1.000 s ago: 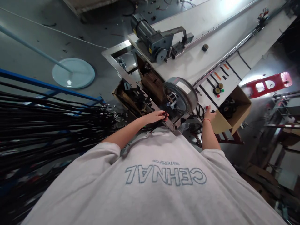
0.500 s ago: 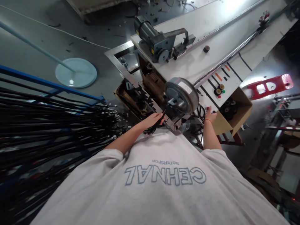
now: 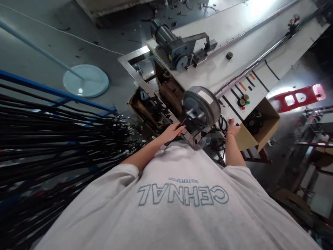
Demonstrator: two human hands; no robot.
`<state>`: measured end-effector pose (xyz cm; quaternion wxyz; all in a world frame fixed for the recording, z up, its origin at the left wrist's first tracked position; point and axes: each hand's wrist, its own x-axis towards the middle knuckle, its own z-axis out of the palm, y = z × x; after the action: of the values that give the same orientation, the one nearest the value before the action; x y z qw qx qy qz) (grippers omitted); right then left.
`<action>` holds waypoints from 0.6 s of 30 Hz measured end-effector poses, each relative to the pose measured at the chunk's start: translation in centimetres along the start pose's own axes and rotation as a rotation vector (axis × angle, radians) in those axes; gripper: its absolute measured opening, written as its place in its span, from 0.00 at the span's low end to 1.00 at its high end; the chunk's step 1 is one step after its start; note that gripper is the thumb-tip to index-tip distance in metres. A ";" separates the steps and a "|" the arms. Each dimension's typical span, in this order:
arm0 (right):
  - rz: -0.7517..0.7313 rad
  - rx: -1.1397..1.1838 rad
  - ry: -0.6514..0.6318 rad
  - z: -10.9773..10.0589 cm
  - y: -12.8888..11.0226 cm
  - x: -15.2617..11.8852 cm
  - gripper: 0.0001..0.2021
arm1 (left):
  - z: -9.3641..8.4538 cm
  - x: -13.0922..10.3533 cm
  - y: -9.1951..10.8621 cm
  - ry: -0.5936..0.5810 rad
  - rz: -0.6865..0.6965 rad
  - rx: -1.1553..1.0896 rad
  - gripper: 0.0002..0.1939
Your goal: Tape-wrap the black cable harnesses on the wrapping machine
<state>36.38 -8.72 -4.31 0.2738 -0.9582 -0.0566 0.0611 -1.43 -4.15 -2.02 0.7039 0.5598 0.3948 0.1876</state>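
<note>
My left hand (image 3: 176,130) is closed on a dark wire harness (image 3: 184,121), whose thin end points to the round grey wheel (image 3: 200,106) of the machine. To the right of the wheel, my right hand (image 3: 233,127), with a red band at the wrist, rests at the near edge of the white workbench (image 3: 215,74). Its fingers are at a small red button (image 3: 230,120); whether they hold anything is too small to tell.
A motor (image 3: 166,38) stands on the bench's far left. An open cardboard box (image 3: 269,121) with dark rolls sits right of my right hand. Black cables hang on a blue rack (image 3: 52,94) at the left. A tape roll (image 3: 229,55) lies on the bench.
My left hand has moved slightly forward and right, bringing the harness end nearer the wheel. My right hand has stayed in place.
</note>
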 end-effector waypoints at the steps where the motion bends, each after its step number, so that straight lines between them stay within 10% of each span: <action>1: 0.004 0.000 -0.001 0.0 0.0 -0.1 0.28 | 0.1 0.6 0.2 0.012 -0.007 0.027 0.18; 14: -0.003 -0.011 -0.005 -0.2 0.0 -0.2 0.30 | 0.7 3.4 1.6 0.033 -0.249 -0.370 0.26; 18: -0.012 -0.029 -0.021 -0.5 -0.2 -0.6 0.29 | -1.5 1.3 0.4 -0.285 -0.187 -0.158 0.30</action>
<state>35.89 -8.88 -3.73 0.2596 -0.9610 -0.0660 0.0689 -1.75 -2.18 -2.21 0.8088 0.4848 0.3254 0.0705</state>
